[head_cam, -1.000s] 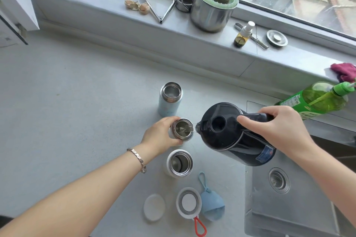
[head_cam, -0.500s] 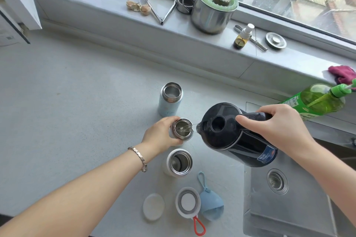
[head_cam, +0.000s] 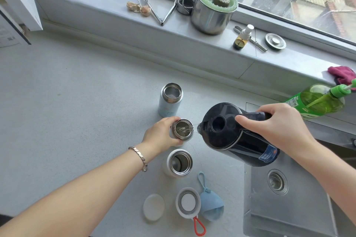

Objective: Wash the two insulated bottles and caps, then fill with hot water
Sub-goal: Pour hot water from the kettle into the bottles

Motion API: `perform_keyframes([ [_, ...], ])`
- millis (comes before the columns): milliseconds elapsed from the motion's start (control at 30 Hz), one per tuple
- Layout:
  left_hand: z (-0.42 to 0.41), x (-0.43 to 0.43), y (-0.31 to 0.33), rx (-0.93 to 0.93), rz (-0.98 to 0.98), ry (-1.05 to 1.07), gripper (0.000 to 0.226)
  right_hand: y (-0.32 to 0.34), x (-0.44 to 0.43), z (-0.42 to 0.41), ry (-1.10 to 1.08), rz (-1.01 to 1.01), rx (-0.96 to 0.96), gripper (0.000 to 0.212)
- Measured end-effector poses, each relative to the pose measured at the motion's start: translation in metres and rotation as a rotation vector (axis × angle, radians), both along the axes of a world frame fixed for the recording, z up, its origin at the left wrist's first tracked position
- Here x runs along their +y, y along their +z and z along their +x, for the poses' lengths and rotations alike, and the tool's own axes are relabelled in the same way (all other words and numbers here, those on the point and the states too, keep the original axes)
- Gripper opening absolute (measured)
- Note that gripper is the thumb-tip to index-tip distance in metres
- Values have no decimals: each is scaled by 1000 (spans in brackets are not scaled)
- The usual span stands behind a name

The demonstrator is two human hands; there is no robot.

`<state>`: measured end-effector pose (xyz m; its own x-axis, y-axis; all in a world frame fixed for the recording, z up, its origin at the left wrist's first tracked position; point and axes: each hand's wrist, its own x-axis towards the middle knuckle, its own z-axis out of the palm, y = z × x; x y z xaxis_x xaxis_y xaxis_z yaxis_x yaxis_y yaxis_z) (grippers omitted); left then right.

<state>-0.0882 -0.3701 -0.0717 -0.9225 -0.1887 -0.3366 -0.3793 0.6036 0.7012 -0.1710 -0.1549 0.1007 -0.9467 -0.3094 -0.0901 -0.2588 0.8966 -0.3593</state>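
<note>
Grey countertop [head_cam: 57, 111] under the window holds three open bottles in a line, and your left hand [head_cam: 159, 136] wraps the middle bottle [head_cam: 182, 129] while your right hand [head_cam: 275, 127] clenches the handle of the tilted black kettle [head_cam: 227, 129], water streaming in. Tip further and hot water could overshoot the narrow mouth onto your fingers. Caps [head_cam: 187, 202] lie near you, the sink [head_cam: 285, 208] edge sits just right, open counter spreads left.

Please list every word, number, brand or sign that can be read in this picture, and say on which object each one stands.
No text can be read.
Blue label on the black kettle: white print, too blurred.
Label on the green detergent bottle: too small and blurred.
Pale blue bottle: faint mark, unreadable.
Paper at the left edge: print and a code-like square, unreadable.
</note>
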Motion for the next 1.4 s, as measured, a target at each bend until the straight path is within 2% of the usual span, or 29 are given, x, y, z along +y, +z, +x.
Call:
perform_keyframes([
  [1400, -1, 0, 4, -8, -32, -15, 68, 6, -6, -4, 40, 47, -11, 53],
])
